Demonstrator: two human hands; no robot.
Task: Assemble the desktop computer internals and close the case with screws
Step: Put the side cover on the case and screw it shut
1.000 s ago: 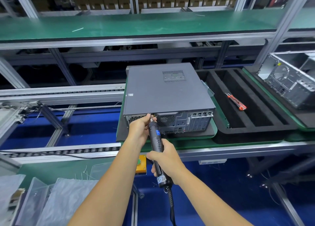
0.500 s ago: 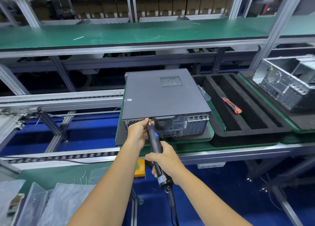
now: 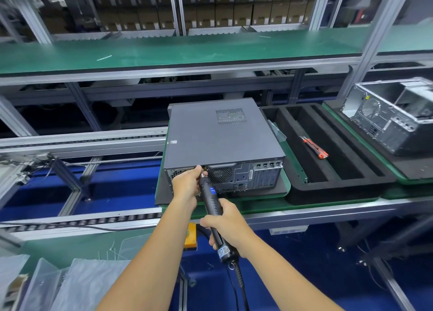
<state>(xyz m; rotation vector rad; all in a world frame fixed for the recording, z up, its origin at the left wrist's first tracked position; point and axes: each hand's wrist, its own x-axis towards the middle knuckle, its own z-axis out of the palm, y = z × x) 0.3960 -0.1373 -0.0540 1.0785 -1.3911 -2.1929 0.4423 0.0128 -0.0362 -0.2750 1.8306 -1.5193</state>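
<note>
A dark grey desktop computer case (image 3: 220,132) lies flat on a black pad, its side cover on and its rear panel facing me. My right hand (image 3: 226,224) grips a black corded electric screwdriver (image 3: 210,200), its bit against the top edge of the rear panel, left of the fan grille. My left hand (image 3: 187,184) is at the bit's tip, fingers pinched around it against the panel. Any screw there is hidden by my fingers.
A black foam tray (image 3: 335,184) right of the case holds a red-handled tool (image 3: 314,147). An open silver chassis (image 3: 396,120) sits at far right. A roller conveyor (image 3: 77,221) runs left. Clear plastic bags (image 3: 70,285) lie bottom left. An orange box (image 3: 191,235) hangs under the bench.
Both hands and the screwdriver stay at the same spot on the rear panel. Only my head has tilted, shifting the scene lower in view.
</note>
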